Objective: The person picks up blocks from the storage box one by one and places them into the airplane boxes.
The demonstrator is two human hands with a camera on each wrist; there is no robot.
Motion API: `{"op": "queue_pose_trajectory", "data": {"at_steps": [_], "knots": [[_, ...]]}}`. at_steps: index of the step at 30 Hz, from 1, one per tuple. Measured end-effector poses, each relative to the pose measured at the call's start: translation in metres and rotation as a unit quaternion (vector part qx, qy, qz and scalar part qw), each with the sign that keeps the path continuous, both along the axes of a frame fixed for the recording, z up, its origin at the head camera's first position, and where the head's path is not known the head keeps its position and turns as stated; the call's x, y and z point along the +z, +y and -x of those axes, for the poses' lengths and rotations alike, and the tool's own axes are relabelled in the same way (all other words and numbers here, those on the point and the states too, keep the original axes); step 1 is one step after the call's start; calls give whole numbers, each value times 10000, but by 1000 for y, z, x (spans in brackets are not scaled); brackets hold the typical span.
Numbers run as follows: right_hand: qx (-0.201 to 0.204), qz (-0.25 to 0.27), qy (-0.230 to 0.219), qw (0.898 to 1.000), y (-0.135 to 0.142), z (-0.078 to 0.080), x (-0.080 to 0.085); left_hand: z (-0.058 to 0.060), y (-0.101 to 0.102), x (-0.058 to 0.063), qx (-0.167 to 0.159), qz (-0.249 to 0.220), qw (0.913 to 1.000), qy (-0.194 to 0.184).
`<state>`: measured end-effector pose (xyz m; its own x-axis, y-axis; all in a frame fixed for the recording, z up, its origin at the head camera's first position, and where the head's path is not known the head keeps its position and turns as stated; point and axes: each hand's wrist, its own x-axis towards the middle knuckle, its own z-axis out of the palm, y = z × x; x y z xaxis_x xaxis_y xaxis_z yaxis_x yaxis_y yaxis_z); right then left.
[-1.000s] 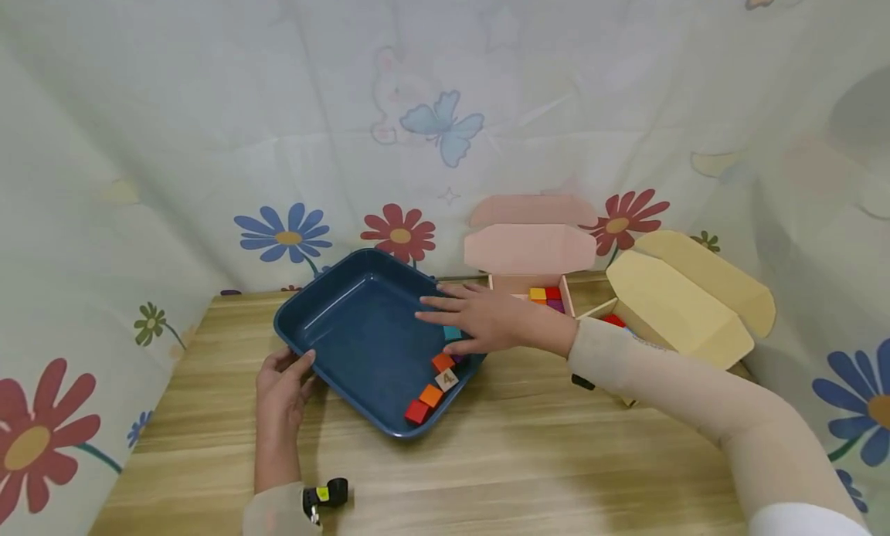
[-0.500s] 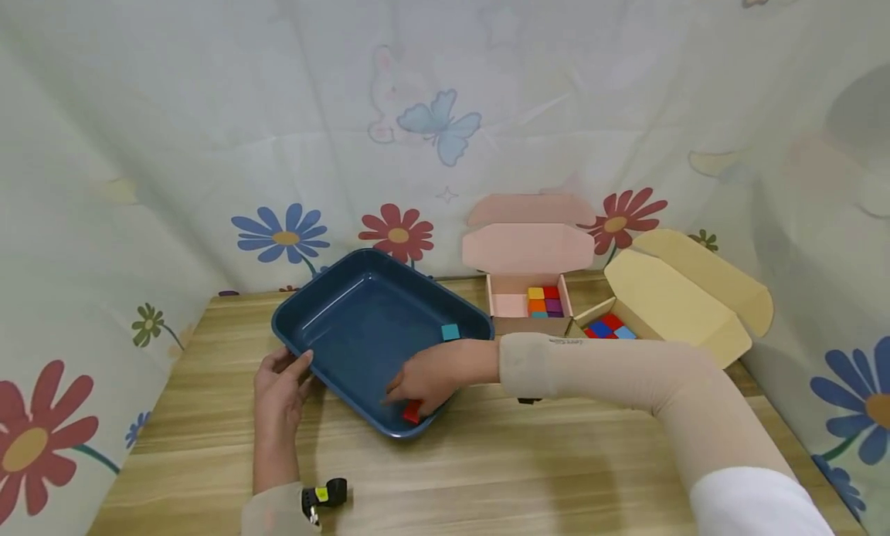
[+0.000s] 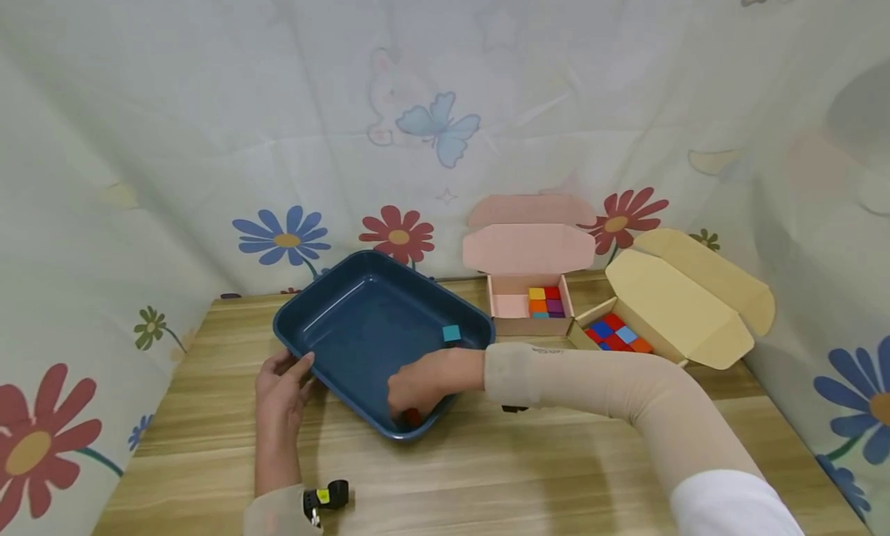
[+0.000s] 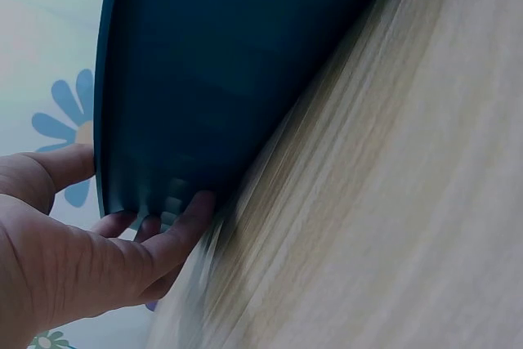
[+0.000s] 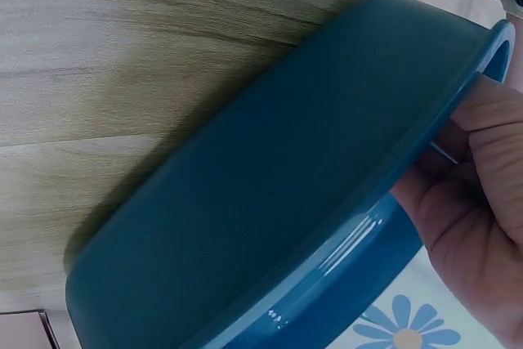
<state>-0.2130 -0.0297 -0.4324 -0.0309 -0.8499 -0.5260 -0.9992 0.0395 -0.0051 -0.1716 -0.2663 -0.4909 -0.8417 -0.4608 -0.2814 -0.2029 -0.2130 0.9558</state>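
Note:
A deep navy-blue tray [image 3: 354, 331] stands at an angle on the wooden table. My left hand [image 3: 280, 385] grips its left side, thumb on the rim and fingers against the outer wall, as the left wrist view shows. Down inside the tray's near corner, my right hand [image 3: 426, 378] has its fingers curled over a red block [image 3: 412, 417], which is mostly covered. In the right wrist view the fingertips are hidden behind the tray's wall. A teal block [image 3: 452, 333] lies by the tray's right side; the other blocks there are hidden under the hand.
An open pink box [image 3: 531, 327] behind the tray's right end holds several coloured blocks on its right side. Beside it, an open yellow box [image 3: 677, 304] contains red, blue and orange blocks. A patterned curtain [image 3: 445, 72] hangs behind the wooden table [image 3: 445, 482].
My right hand has come from over the tray's right side down into its near corner, and its spread fingers have curled over the red block. My left hand stays at the rim.

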Motion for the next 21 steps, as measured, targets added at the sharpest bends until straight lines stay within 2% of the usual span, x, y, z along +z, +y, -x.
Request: {"op": "queue_pose_trajectory", "data": {"at_steps": [4, 8, 15, 21], "knots": [[42, 205, -134, 9997, 3, 2, 4, 1, 0, -1, 23, -36, 10000, -9], [-166, 456, -285, 9984, 8, 7, 15, 2, 1, -1, 1, -42, 10000, -4], [-345, 877, -274, 9952, 21, 20, 42, 1, 2, 1, -37, -4, 10000, 4], [-711, 1331, -152, 9884, 39, 37, 68, 0, 1, 2, -22, -35, 10000, 28]]}}
